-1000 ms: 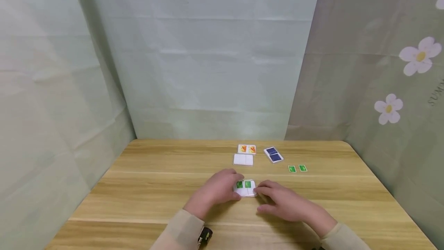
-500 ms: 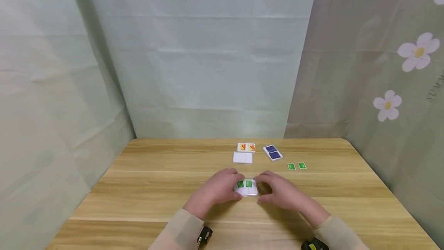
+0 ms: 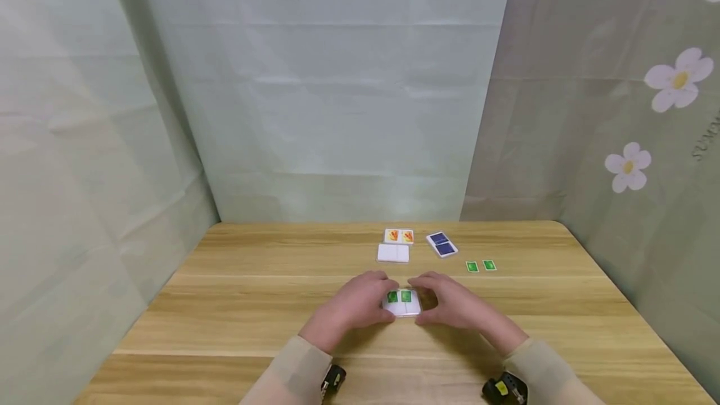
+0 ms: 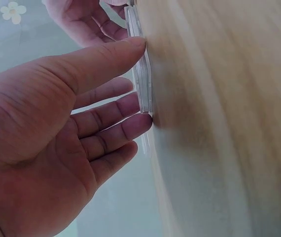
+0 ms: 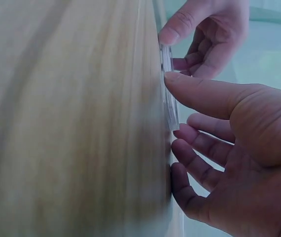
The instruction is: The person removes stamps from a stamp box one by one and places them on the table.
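Note:
A thin clear plastic case [image 3: 402,310] with a white face and two small green squares lies flat on the table between my hands. My left hand [image 3: 360,302] holds its left end, thumb on the near edge and fingers at the far edge. At the right end, my right hand [image 3: 457,302] has its thumb at the near corner and fingers curled round to the far edge. Both wrist views show the case [image 4: 142,79] edge-on against the wood, its layers visible, with the left thumb [image 4: 121,52] and right thumb [image 5: 194,91] against it.
Behind the hands lie a white case [image 3: 393,253], one with orange pictures [image 3: 399,237] and a tilted one with dark blue panels [image 3: 442,244]. Two loose green squares, a left one [image 3: 472,267] and a right one [image 3: 489,265], lie to the right. Pale cloth walls [image 3: 349,111] enclose the table.
My right hand has shifted from the case's right side so that its fingers reach the far edge and its thumb the near corner. The case has slid slightly right; my left hand still holds it.

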`<action>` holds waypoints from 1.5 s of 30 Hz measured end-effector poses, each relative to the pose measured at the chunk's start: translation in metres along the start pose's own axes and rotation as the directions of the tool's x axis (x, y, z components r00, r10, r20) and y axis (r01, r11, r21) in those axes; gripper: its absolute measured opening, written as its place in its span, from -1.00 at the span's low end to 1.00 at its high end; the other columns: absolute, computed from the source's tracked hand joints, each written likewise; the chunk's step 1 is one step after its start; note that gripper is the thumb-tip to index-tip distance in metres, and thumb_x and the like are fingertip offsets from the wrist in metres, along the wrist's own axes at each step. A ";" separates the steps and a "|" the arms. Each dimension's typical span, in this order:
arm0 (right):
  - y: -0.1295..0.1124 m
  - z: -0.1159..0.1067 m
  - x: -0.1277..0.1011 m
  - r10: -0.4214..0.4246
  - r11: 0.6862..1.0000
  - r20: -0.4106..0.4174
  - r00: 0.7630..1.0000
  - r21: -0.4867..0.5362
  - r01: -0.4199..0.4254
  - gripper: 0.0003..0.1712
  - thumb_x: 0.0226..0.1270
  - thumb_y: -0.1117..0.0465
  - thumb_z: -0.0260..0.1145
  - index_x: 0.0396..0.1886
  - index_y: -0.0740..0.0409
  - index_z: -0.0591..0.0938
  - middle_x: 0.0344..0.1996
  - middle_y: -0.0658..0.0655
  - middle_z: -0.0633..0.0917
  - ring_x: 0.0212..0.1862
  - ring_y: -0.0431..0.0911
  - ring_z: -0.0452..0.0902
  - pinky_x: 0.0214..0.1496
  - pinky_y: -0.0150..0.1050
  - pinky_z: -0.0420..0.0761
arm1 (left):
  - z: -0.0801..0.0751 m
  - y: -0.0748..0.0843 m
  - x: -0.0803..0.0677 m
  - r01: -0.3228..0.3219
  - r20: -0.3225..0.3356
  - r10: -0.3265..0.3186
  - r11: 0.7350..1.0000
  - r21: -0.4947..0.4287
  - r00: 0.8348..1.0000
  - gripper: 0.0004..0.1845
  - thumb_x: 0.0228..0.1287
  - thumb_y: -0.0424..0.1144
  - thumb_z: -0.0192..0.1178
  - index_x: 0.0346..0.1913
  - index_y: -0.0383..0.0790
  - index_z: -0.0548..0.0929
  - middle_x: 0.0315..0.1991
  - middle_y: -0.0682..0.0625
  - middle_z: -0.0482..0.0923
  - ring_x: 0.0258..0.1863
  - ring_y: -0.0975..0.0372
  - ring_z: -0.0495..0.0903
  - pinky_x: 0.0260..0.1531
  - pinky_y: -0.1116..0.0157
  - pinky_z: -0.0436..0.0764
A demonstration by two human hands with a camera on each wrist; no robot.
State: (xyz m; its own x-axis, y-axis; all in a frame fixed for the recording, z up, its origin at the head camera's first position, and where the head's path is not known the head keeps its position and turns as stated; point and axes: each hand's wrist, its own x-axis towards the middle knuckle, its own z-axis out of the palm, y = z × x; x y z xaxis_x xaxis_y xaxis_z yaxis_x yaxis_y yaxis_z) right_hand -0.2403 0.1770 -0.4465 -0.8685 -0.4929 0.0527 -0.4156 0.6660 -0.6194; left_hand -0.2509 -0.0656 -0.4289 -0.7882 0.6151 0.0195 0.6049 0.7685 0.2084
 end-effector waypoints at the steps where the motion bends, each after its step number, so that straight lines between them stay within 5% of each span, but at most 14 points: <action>1: -0.001 0.000 0.000 -0.001 1.000 -0.001 1.000 -0.001 0.001 -0.16 0.23 0.18 0.74 0.47 0.28 0.62 0.31 0.21 0.67 0.34 0.17 0.58 0.45 0.27 0.53 | 0.000 0.000 0.000 0.002 0.003 -0.002 1.000 0.000 1.000 -0.44 0.31 -0.06 0.64 0.32 -0.14 0.77 0.12 0.01 0.70 -0.01 0.24 0.59 0.13 0.21 0.65; 30: -0.001 0.002 0.000 0.038 0.999 -0.022 0.999 -0.038 -0.038 -0.24 0.26 0.21 0.72 0.43 0.22 0.66 0.22 0.13 0.67 0.23 0.08 0.59 0.38 0.25 0.59 | -0.003 -0.003 0.001 -0.052 -0.001 0.052 0.996 -0.067 0.999 -0.49 0.34 -0.13 0.60 0.30 -0.14 0.77 0.05 0.02 0.76 -0.10 0.29 0.62 0.04 0.23 0.66; 45: 0.001 0.000 0.001 0.037 0.999 -0.013 0.999 -0.020 -0.038 -0.06 0.21 0.22 0.75 0.55 0.30 0.54 0.15 0.10 0.68 0.20 0.02 0.59 0.40 0.19 0.59 | -0.007 -0.009 0.000 -0.073 -0.021 0.072 0.996 -0.057 0.997 -0.46 0.37 -0.17 0.58 0.36 -0.19 0.74 0.22 -0.09 0.73 0.16 0.10 0.68 0.26 0.11 0.65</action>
State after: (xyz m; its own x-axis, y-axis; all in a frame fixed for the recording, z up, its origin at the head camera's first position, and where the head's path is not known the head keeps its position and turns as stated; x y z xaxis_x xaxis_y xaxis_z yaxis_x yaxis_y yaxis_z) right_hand -0.2417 0.1773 -0.4474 -0.8868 -0.4604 0.0397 -0.3879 0.6950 -0.6053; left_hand -0.2567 -0.0735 -0.4240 -0.7448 0.6650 0.0554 0.6535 0.7102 0.2618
